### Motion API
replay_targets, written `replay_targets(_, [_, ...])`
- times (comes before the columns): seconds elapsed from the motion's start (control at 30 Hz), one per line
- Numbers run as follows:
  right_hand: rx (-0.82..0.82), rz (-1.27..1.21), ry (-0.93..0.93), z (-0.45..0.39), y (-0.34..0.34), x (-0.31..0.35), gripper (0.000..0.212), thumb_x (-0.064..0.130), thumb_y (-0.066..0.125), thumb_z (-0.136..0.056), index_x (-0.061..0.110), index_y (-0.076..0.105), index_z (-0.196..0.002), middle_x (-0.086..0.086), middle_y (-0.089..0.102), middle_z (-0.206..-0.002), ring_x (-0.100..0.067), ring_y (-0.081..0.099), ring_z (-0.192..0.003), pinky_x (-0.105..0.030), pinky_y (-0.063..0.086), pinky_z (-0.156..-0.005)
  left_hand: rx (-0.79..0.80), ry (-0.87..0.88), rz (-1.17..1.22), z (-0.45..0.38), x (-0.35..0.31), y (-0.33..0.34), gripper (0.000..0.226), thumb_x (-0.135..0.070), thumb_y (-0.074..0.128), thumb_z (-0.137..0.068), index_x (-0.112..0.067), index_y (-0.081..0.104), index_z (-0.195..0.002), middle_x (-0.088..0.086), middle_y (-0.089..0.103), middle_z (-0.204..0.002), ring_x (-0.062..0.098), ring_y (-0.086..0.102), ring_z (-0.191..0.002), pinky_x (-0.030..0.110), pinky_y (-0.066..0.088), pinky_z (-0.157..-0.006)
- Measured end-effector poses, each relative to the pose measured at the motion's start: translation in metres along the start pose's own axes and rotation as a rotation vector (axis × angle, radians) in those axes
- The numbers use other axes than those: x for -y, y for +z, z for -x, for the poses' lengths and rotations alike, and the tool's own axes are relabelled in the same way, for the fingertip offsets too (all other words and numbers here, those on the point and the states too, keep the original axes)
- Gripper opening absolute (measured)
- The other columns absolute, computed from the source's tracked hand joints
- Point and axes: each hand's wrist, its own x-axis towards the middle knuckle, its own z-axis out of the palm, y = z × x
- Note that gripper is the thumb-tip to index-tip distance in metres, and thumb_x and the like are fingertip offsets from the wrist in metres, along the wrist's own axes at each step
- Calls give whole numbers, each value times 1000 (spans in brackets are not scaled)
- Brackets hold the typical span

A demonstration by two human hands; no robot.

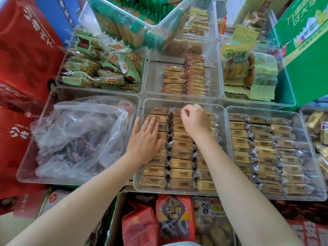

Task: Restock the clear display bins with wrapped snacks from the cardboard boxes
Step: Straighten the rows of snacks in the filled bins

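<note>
A clear rectangular plastic bin (pixel 221 110) at centre holds three columns of tan wrapped snack bars (pixel 181 163). An open brown cardboard box (pixel 115 219) of red packets sits just below it. The left hand (pixel 143 137) lies flat, fingers straight, on the left column. The right hand (pixel 194 121) curls over the far middle bars; I cannot tell whether it pinches one.

Clear bin of wrapped snacks at the centre of the frame

The clear display bin (pixel 179 102) was filled with tan wrapped snacks (pixel 181 163) lying flat in three neat columns. An open cardboard box (pixel 115 215) stood below it at the bottom centre, holding red snack bags (pixel 140 226).
</note>
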Motion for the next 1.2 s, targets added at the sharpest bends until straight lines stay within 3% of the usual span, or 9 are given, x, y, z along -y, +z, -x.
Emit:
replay_targets(0.07, [-111,53,5,4,-5,-20,22,17,50,-100,11,70,-106,-7,60,-108,-23,59,-88,-36,52,-71,-20,26,-12,-4,-5,-2,71,-55,12,-104,-13,5,-160,8,0,-169,24,-6,-155,53,-16,-121])
replay_targets(0.17, [-84,190,-133,12,3,-39,24,16,56,-97,14,71,-116,-9,58,-112,-27,51,-104,-43,45,-87,37,132,-43,-18,-11,-1,74,-60,7,-102,-14,-2,-160,7,-4,-168,24,-10,-155,52,-12,-123])
replay_targets(0.3, [-147,211,-38,8,9,-54,22,21,56,-98,21,76,-109,-5,50,-100,-26,46,-95,-37,37,-81,98,134,-91,-26,-12,-7,81,-65,0,-98,-14,5,-161,7,2,-168,25,-3,-156,51,-10,-124])
replay_targets(0.43, [-19,215,62,-5,9,-50,28,34,49,-101,24,70,-116,-6,46,-107,-28,47,-100,-39,42,-86,-12,158,-2,-39,-18,-18,79,-62,4,-98,-14,6,-161,6,1,-169,22,-4,-156,45,-3,-126])
replay_targets(0.57, [71,380,100,-10,10,-40,37,41,43,-103,15,62,-122,-12,49,-125,-31,49,-116,-44,40,-98,38,227,-9,-58,-28,-11,75,-61,13,-102,-16,3,-161,4,-6,-169,21,-10,-155,45,1,-126])
replay_targets(0.67, [115,222,170,-17,5,-38,31,39,53,-101,16,65,-118,-9,49,-123,-29,52,-113,-40,43,-90,40,211,6,-59,-28,-1,78,-62,8,-99,-16,5,-162,4,-5,-169,21,-10,-155,45,4,-126])
replay_targets(0.8, [47,-146,276,-25,-1,-40,16,30,66,-94,15,67,-90,0,49,-105,-21,56,-90,-35,44,-76,-3,187,81,-51,-27,8,75,-63,6,-100,-20,6,-161,0,-2,-169,19,-11,-155,46,5,-126])
replay_targets(0.97, [8,-169,281,-22,0,-52,15,25,68,-93,14,65,-83,-1,50,-101,-22,58,-83,-35,48,-73,-4,188,90,-58,-35,8,72,-61,14,-102,-21,5,-162,-1,5,-169,19,-8,-155,47,3,-126])
replay_targets(1.2, [-75,-105,192,-15,-4,-50,14,28,66,-94,15,61,-93,1,51,-102,-19,55,-82,-31,46,-67,15,177,75,-64,-38,4,73,-62,15,-102,-21,7,-162,0,6,-169,19,-7,-155,47,2,-126])
